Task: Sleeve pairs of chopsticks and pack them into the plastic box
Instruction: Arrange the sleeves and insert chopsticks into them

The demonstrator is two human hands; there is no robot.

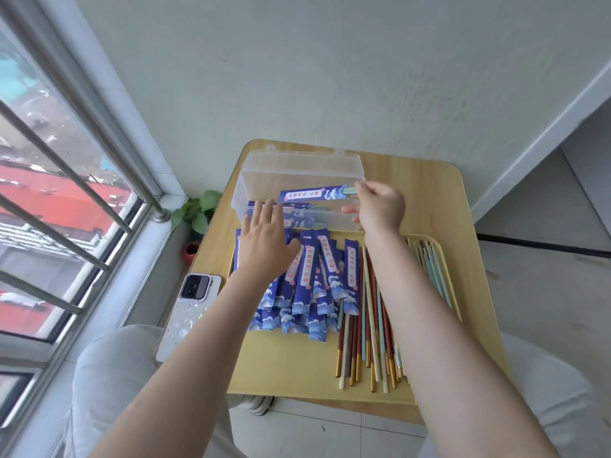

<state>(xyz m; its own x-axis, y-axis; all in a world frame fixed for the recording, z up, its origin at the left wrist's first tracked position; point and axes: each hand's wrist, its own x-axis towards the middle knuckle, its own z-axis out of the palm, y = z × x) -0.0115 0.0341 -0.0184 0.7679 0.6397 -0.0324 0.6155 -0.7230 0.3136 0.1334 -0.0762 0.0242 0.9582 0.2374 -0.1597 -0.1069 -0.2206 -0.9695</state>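
A: Right hand pinching one sleeved pair by its bare pale-green tips, up over the open plastic box

B: And lying which way?

A: Sideways, left to right, same way as the long side of the box. Lined up well, from the look of it

B: Left hand?

A: Flat and loose, fingers straight, holding nothing. Hovering over the pile of blue sleeves, fingertips by the near wall of the box

B: Anything in the box yet?

A: Some blue sleeved pairs down at the bottom, seen through the clear wall

B: So which hand closer for the drop?

A: The right one, already above the box. Probably just needs to go down and let go. Might catch the far wall if tipped

B: And more to do after?

A: Lots. Bare chopsticks lying on the yellow tray, near the right arm, long way pointing toward the body. Empty sleeves just left of them. White phone at the table edge, left side
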